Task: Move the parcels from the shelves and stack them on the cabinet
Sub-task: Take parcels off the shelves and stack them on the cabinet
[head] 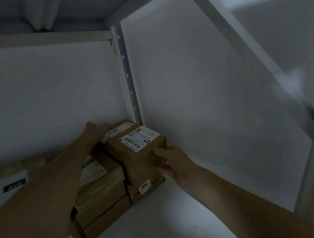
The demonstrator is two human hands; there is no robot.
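Observation:
A brown paper-wrapped parcel (pixel 137 157) with a white shipping label stands at the back right corner of the shelf (pixel 165 226), on top of a lower parcel (pixel 145 189). My right hand (pixel 172 161) holds its right side, thumb on the front edge and fingers round the side. My left hand (pixel 96 132) reaches over the neighbouring stack and lies on the parcels behind it, next to a second labelled parcel (pixel 120 130); its fingers are hidden. Several flat cardboard parcels (pixel 101 187) are stacked to the left, under my left forearm.
A parcel with a large white label (pixel 4 189) lies at the far left. A perforated metal upright (pixel 127 73) stands in the back corner, a white side panel (pixel 198 94) closes the right, and another shelf board (pixel 43 38) hangs overhead. The scene is dim.

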